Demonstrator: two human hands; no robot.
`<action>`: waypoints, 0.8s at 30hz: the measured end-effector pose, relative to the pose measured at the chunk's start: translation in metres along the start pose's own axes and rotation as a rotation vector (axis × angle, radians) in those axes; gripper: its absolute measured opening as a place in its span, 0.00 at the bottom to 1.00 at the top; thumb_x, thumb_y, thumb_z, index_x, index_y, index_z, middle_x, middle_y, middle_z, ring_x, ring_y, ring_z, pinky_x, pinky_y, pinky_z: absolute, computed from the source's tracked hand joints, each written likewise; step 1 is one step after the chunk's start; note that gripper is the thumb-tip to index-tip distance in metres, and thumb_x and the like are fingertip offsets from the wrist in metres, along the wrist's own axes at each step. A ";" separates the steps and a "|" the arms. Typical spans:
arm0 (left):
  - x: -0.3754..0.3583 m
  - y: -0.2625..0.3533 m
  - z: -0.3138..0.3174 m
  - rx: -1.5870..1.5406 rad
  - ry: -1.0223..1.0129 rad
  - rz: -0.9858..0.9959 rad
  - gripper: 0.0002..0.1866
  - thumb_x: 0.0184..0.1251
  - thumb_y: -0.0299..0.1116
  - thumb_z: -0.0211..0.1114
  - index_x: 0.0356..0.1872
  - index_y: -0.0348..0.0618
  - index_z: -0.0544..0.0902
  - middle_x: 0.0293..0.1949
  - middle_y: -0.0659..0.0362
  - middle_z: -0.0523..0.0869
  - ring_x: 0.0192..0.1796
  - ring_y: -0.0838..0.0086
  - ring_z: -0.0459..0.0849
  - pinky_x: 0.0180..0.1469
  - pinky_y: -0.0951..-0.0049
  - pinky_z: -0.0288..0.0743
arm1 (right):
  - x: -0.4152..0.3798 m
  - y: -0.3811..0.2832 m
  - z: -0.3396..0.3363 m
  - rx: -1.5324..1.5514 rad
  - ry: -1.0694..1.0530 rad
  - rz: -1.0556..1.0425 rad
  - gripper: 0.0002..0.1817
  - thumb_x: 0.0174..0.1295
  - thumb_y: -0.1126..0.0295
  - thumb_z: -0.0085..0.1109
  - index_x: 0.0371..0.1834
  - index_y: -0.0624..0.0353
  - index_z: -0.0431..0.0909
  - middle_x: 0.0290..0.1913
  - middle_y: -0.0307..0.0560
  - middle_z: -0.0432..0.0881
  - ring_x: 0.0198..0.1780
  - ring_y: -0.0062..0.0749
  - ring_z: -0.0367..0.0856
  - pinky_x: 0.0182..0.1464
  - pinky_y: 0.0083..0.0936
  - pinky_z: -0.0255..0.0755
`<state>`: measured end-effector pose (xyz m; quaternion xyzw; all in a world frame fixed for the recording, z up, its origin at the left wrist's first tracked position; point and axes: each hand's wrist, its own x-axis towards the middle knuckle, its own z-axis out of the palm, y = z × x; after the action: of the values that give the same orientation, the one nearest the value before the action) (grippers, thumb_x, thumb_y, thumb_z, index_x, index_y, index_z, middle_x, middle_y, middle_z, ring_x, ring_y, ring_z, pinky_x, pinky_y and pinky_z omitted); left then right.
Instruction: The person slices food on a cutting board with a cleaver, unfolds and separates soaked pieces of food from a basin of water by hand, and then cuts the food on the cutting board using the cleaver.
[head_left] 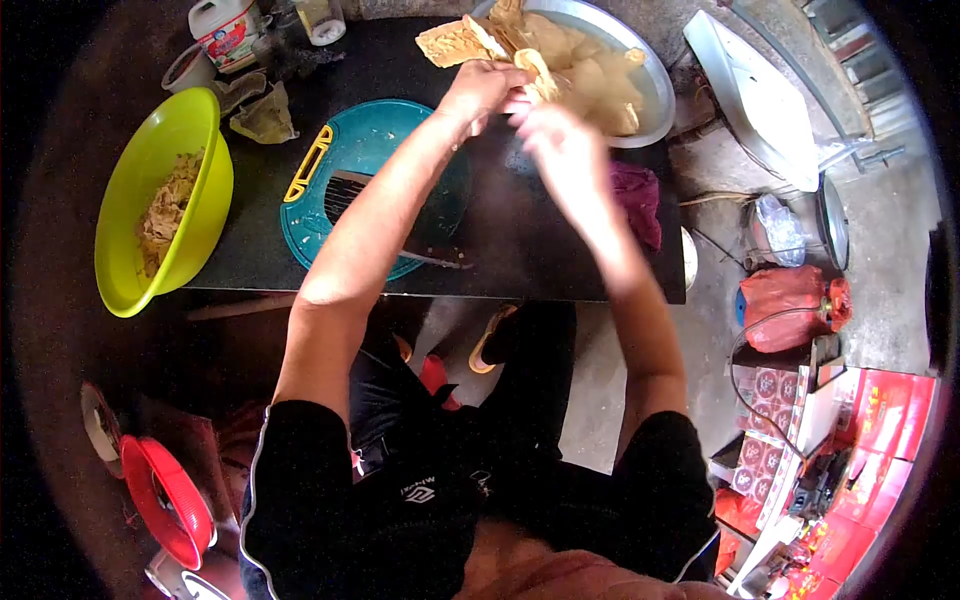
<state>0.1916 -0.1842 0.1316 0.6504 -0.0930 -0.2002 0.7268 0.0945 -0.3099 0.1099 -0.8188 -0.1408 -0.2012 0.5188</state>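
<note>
My left hand (482, 92) is closed around a bunch of pale yellow, wrinkled sheets that look like tofu skin (455, 43), held at the near rim of a metal basin (665, 95). My right hand (555, 135), smeared by motion, meets it at the lower end of the bunch, its fingers drawn in on the same sheets. More soft sheets (600, 85) lie in cloudy water inside the basin. Below my left forearm is a round blue cutting board (390, 125) with a yellow handle. A cleaver (345, 192) lies on it, partly hidden by the arm.
A lime green bowl (215, 150) with chopped pale food stands at the table's left. Behind it are a white jug (225, 35), a glass jar (322, 22) and a crumpled plastic bag (265, 115). A purple cloth (637, 200) lies right of my right forearm, near the table edge.
</note>
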 end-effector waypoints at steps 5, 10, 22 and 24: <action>0.012 -0.019 -0.007 -0.191 -0.023 -0.054 0.11 0.61 0.27 0.63 0.40 0.29 0.81 0.36 0.49 0.85 0.35 0.67 0.85 0.41 0.70 0.84 | -0.083 -0.016 0.078 -0.395 -0.403 -0.221 0.30 0.54 0.54 0.63 0.56 0.59 0.72 0.39 0.52 0.73 0.43 0.47 0.73 0.45 0.37 0.71; 0.002 -0.012 -0.014 -0.181 0.104 -0.010 0.12 0.62 0.27 0.63 0.42 0.27 0.80 0.36 0.47 0.85 0.37 0.66 0.86 0.42 0.71 0.84 | -0.106 -0.022 0.105 -0.625 -0.435 -0.244 0.30 0.55 0.66 0.59 0.63 0.56 0.65 0.40 0.52 0.71 0.39 0.45 0.75 0.39 0.38 0.74; 0.018 -0.035 -0.026 -0.377 0.068 -0.046 0.10 0.59 0.19 0.61 0.42 0.25 0.79 0.32 0.47 0.85 0.30 0.66 0.86 0.33 0.72 0.85 | -0.163 -0.099 -0.084 -0.230 -0.063 0.457 0.17 0.59 0.71 0.57 0.52 0.62 0.76 0.41 0.57 0.83 0.45 0.35 0.82 0.48 0.26 0.73; 0.016 -0.044 -0.016 -0.453 0.131 -0.004 0.10 0.58 0.20 0.62 0.41 0.25 0.79 0.31 0.49 0.85 0.28 0.68 0.85 0.31 0.74 0.84 | -0.131 -0.119 -0.079 -0.362 0.031 0.386 0.16 0.61 0.71 0.57 0.51 0.63 0.75 0.39 0.56 0.83 0.41 0.31 0.83 0.44 0.25 0.73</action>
<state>0.2051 -0.1801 0.0838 0.4824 0.0031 -0.1748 0.8584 -0.0879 -0.3342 0.1721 -0.9067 0.0642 -0.1329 0.3950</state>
